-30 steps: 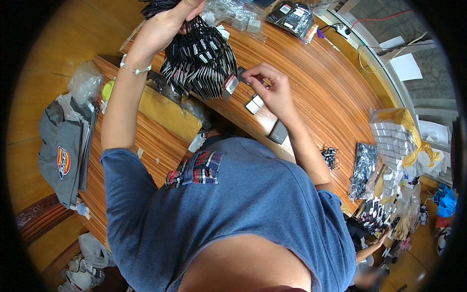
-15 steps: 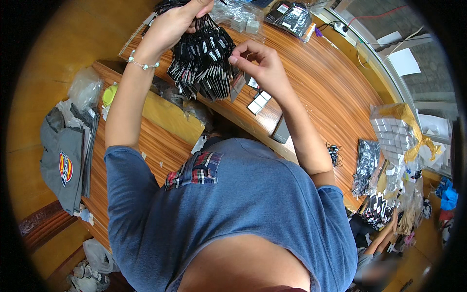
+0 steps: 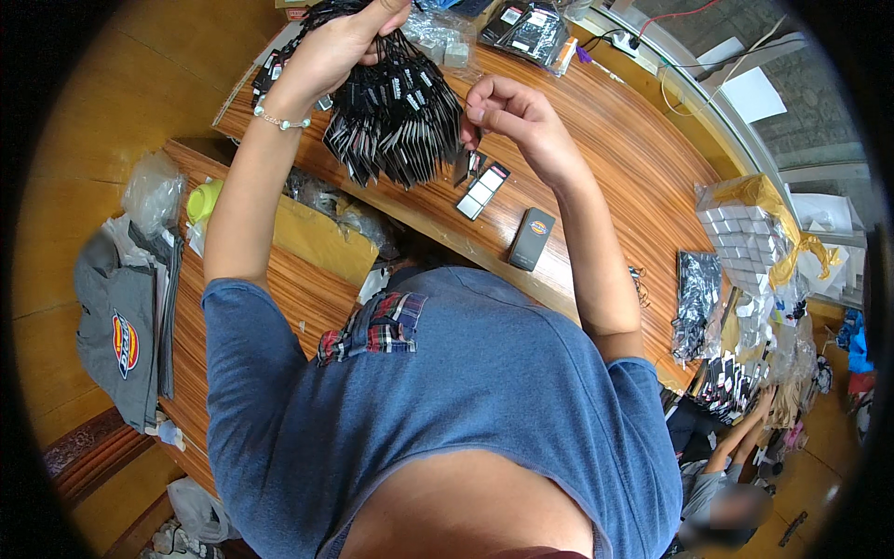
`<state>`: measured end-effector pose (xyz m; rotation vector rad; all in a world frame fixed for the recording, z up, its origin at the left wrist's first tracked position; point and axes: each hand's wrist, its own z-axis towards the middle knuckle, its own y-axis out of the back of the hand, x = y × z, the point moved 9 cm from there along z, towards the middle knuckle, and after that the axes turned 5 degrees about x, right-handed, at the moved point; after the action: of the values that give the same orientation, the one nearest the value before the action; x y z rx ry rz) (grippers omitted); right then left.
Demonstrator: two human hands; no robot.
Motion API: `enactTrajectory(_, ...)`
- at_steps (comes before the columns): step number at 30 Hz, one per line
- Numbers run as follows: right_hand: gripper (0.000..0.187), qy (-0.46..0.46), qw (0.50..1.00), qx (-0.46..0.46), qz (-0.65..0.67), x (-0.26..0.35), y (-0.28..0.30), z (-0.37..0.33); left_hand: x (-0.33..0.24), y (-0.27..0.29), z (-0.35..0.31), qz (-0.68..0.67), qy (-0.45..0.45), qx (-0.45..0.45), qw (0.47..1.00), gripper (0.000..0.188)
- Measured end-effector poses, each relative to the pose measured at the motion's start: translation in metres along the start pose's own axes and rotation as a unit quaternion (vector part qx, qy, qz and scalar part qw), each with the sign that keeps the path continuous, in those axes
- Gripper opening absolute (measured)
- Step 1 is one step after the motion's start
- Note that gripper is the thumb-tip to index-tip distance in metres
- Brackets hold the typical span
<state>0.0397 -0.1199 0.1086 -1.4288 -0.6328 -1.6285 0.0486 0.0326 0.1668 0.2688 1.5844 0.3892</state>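
Note:
At the far edge of the view, my left hand [image 3: 358,42] is closed around the black strings of a thick bunch of hang tags [image 3: 396,140]. The tags fan downward over the table, black with pale edges. Just right of them, my right hand [image 3: 521,126] is closed in a pinch, thumb against the fingers. What lies between these fingertips is too small to make out. A dark tag [image 3: 467,168] shows just below them. Beside it on the table lies a card with white labels [image 3: 482,191], and nearer to me a dark grey box [image 3: 532,238].
Plastic-wrapped black packets [image 3: 526,35] lie at the back. On the right are a black packet [image 3: 697,303] and a clear bag of small white pieces [image 3: 745,228]. Grey folded bags [image 3: 116,307] stand at the left. A co-worker's arms [image 3: 740,438] reach in at lower right.
My right hand has moved slightly right and down, away from the bunch. The grey box, partly behind my forearm before, now shows whole. The left hand keeps its hold.

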Motion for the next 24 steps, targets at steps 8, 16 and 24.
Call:
enactTrajectory(8, 0.020, -0.044, 0.995, 0.089, 0.025, 0.006, -0.015, 0.000, 0.002, -0.022, 0.005, -0.015, 0.039, 0.037, 0.998, 0.054)
enactTrajectory(16, 0.023, -0.054, 0.994, 0.069, 0.060, 0.028, -0.015, 0.014, 0.007, -0.061, 0.006, -0.058, 0.009, 0.106, 0.993, 0.049)
enactTrajectory(24, 0.018, -0.075, 0.996, 0.035, -0.026, 0.000, 0.006, 0.017, 0.036, -0.066, 0.023, -0.183, -0.010, 0.098, 0.978, 0.044)
